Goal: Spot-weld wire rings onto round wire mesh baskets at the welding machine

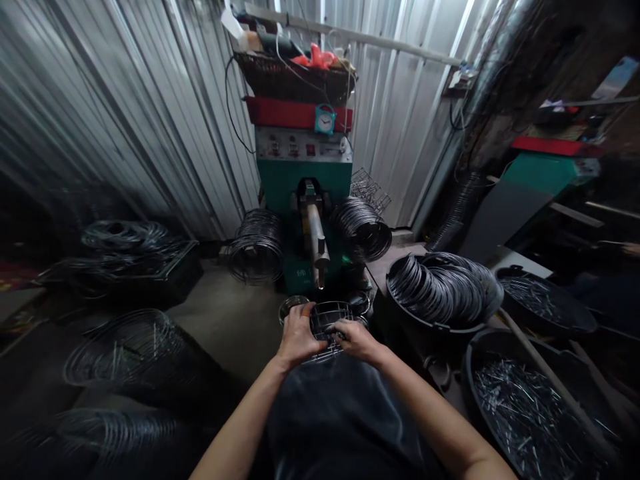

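Note:
Close to my body, just below the protruding arm of a green machine (pixel 305 180), is a round wire basket (pixel 331 312) of thin metal rods. My left hand (pixel 299 337) holds the basket's left side, with the thumb and fingers curled around its wires. On the right side, my right hand (pixel 356 339) is closed with the fingertips pinched at the wires; whether it also holds a small loose rod is too dark to tell. Above the basket hangs the metal tip of the machine arm (pixel 316 243), apart from both hands. A black apron (pixel 345 413) covers my lap.
Coils of wire rings (pixel 256 243) flank the machine, with another ring stack (pixel 361 227) opposite. To the right, black tubs hold more rings (pixel 445 287) and short metal rods (pixel 525 407). Wire frames (pixel 125 353) stand at the left. Corrugated metal wall (pixel 165 100) rises behind.

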Demonstrator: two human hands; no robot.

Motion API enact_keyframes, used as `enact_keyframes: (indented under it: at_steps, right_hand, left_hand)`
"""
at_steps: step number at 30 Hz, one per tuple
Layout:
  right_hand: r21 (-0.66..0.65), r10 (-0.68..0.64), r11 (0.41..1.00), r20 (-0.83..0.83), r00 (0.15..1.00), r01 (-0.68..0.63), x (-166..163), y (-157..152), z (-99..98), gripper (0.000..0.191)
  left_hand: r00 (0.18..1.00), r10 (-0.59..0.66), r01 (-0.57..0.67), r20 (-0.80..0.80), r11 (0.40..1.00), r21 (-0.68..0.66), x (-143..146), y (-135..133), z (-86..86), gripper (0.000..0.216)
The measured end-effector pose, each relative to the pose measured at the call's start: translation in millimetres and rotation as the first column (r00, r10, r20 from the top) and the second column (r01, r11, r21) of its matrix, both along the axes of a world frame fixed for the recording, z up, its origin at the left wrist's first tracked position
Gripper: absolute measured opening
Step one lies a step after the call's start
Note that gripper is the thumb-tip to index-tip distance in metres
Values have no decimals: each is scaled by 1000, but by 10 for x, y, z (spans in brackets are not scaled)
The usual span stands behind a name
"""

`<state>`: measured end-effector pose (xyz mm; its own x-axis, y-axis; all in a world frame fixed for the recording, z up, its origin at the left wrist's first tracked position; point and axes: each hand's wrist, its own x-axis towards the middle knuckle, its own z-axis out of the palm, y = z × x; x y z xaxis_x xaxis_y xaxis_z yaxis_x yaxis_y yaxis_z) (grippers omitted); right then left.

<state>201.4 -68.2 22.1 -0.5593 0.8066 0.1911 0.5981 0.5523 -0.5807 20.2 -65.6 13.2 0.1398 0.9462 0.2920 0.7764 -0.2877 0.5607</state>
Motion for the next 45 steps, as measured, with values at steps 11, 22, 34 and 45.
enact_keyframes:
  at_steps: [11, 22, 34, 45]
  right_hand:
    - [-16, 99, 995, 114, 989, -98, -52, 354, -28, 29]
    - [44, 93, 994, 172, 981, -102, -103, 648, 26, 29]
    - [65, -31, 998, 178, 984, 20, -153, 763, 5, 33]
    - [-517, -652, 754, -512, 559, 406, 13, 439, -405, 24]
  left_hand:
    - [999, -6, 9, 54, 999, -46, -113, 310, -35, 79]
    - [996, -10, 18, 93, 996, -82, -174, 628, 2, 76]
    - [994, 98, -106, -58, 983, -150, -112, 774, 89, 78]
    - [990, 125, -135, -72, 977, -163, -143, 989, 44, 83]
